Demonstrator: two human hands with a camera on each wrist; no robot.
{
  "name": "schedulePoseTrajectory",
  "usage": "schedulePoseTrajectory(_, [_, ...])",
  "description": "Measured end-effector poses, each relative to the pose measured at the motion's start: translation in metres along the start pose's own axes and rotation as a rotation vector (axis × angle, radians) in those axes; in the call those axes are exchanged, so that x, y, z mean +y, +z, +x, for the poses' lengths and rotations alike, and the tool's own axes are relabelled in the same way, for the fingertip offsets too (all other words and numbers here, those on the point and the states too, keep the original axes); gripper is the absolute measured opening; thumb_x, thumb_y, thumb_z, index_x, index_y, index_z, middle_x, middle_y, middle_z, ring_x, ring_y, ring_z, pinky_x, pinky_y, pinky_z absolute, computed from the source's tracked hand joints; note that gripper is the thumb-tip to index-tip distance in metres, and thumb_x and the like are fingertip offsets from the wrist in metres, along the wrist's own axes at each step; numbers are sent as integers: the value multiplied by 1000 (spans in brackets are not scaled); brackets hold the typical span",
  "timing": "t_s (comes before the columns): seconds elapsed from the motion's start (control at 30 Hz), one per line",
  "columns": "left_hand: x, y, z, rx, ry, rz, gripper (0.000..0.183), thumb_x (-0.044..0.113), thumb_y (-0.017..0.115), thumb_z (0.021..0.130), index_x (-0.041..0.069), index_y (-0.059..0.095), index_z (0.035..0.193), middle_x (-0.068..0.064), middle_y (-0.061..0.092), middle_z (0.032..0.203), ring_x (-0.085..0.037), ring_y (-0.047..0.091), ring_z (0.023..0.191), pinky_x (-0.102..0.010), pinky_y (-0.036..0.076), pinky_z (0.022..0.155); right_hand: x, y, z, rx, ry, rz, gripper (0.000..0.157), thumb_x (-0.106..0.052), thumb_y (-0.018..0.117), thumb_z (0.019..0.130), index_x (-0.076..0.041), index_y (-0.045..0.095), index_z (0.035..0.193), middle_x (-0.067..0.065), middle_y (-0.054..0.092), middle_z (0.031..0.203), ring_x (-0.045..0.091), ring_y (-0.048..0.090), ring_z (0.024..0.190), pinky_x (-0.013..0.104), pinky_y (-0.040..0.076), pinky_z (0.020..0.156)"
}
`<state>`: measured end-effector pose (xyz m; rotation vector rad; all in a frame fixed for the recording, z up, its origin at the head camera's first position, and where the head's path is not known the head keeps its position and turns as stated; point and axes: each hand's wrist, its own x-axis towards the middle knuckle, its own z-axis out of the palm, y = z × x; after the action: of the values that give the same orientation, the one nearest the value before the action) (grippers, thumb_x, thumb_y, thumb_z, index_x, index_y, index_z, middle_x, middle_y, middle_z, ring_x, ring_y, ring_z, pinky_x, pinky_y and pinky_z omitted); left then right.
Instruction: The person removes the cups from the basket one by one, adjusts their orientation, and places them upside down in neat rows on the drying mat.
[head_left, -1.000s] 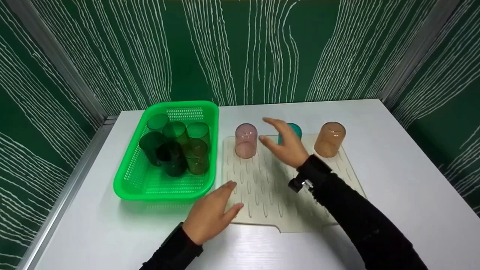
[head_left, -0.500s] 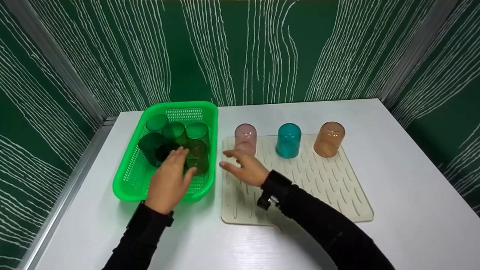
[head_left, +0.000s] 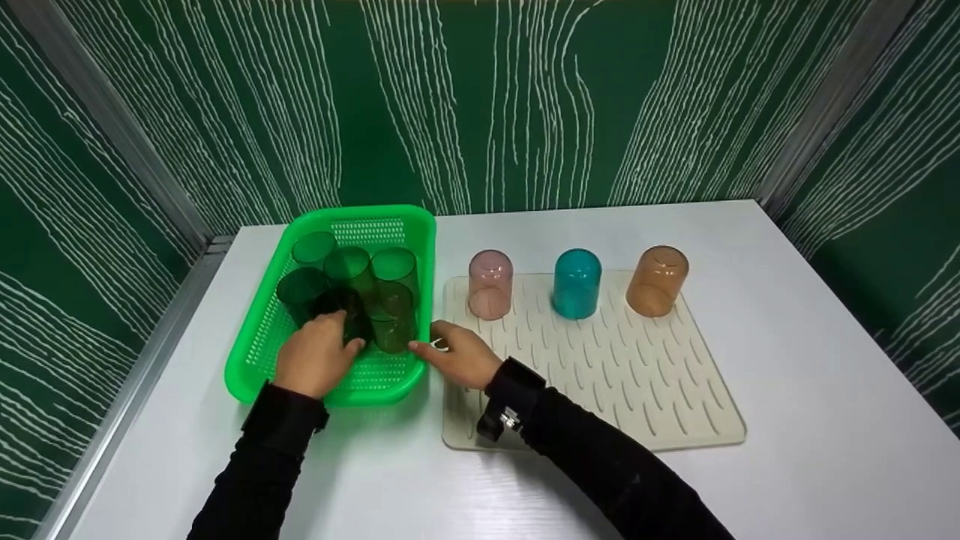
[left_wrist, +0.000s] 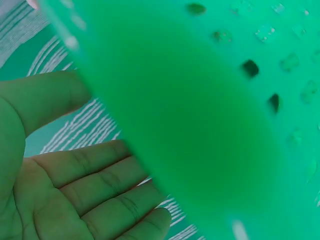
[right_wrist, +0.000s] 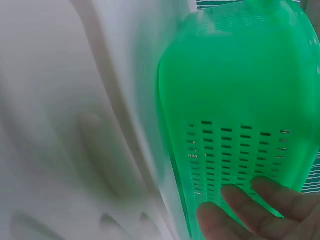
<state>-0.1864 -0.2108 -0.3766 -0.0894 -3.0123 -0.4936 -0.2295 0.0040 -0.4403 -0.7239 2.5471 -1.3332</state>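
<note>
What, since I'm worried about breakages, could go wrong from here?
The left hand is inside the green basket, right by closely grouped cups; it might knock one against another. The right hand is at the basket's edge, so a push there could shift the basket and jostle the cups. The pink cup stands upside down just beyond the right hand and might get bumped if that hand swings.
</note>
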Motion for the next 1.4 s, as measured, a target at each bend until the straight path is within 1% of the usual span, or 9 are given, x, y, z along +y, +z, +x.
schedulePoseTrajectory(0.17, [-2,-1,2,-15,-2,16,44,15,65,94,-9,57,130,-31,64,120,-46,64,102,-55,54,80,-1,5,-1,13,8,64,29,-32,55,100,-4,58,102,18,68,110,31,68,108,41,54,91])
schedulePoseTrajectory(0.33, [-5,-2,2,-29,-9,13,36,11,63,94,-8,62,125,-29,66,118,-45,67,95,-53,55,72,0,13,-2,45,21,105,26,-29,55,100,-4,59,105,16,70,103,22,70,91,29,53,74])
schedulePoseTrajectory(0.43, [-7,-2,2,-14,-9,24,31,8,63,94,-7,65,120,-29,67,113,-44,68,90,-52,56,69,1,17,-2,56,28,129,24,-28,54,101,-5,56,100,15,69,95,13,65,76,24,47,63])
schedulePoseTrajectory(0.57, [-10,-2,1,33,-2,39,23,3,63,92,-7,69,111,-29,70,102,-41,68,80,-49,55,61,1,21,-3,54,26,163,22,-27,50,102,-6,53,98,9,65,85,7,54,64,22,39,58])
schedulePoseTrajectory(0.7, [-12,-2,1,70,13,38,17,1,63,91,-7,72,103,-27,70,92,-39,67,73,-46,52,56,2,23,-4,51,17,197,22,-26,47,104,-5,51,99,5,59,83,10,52,63,23,37,57])
schedulePoseTrajectory(0.87, [-11,0,0,104,45,46,14,2,63,91,-6,73,98,-25,70,85,-38,67,69,-45,52,55,4,24,-5,46,24,229,21,-26,44,105,-6,48,99,10,60,89,15,58,73,24,39,62])
schedulePoseTrajectory(0.97, [-9,-1,-3,140,62,63,12,2,65,91,-5,73,96,-24,70,81,-37,66,66,-45,51,53,5,24,-4,49,23,223,21,-26,44,105,-6,48,100,9,58,89,12,55,72,24,39,63])
schedulePoseTrajectory(1.17, [-1,-6,-12,249,103,103,6,2,68,89,-2,71,85,-20,66,70,-36,62,57,-43,46,45,5,24,-4,65,10,187,21,-25,44,104,-5,48,98,3,52,82,11,45,66,23,36,60])
schedulePoseTrajectory(1.4, [11,-13,-23,399,138,147,14,2,69,88,-1,64,75,-20,62,63,-38,60,53,-44,45,41,5,25,-4,73,11,171,21,-24,44,104,-6,48,96,0,50,79,11,44,65,23,35,59])
